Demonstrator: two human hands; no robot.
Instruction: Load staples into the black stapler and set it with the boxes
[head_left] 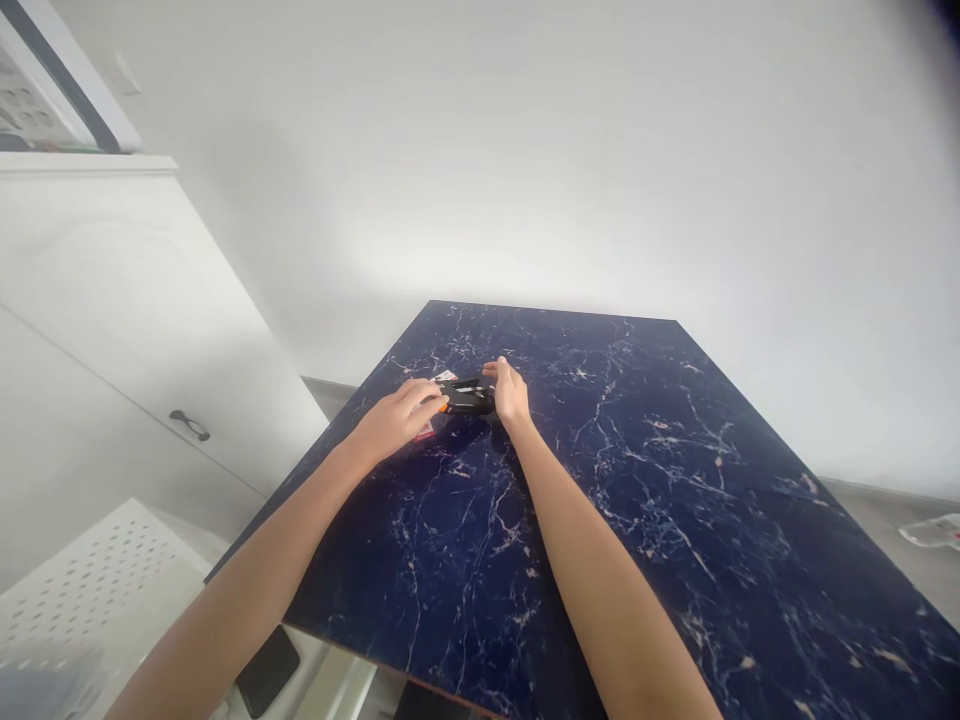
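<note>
A black tool (469, 400) lies low over the dark blue marbled table (637, 460). It has a V-shaped gap, a shiny metal strip and an orange part at its left end; its exact kind is unclear. My left hand (405, 412) is closed on that left end, thumb near the orange part. At the right end is my right hand (512, 393), its edge against the tool and its visible fingers stretched out. Under and behind my left fingers, a white and red packet or card (425, 431) shows in part, mostly hidden.
White wall (525, 180) stands behind the table's far edge. On the left is a white cabinet (135, 330) with a dark handle (189, 425). Below it sit a perforated white box (90, 570) and a dark flat object (268, 672). A clear plastic item (930, 532) lies at far right.
</note>
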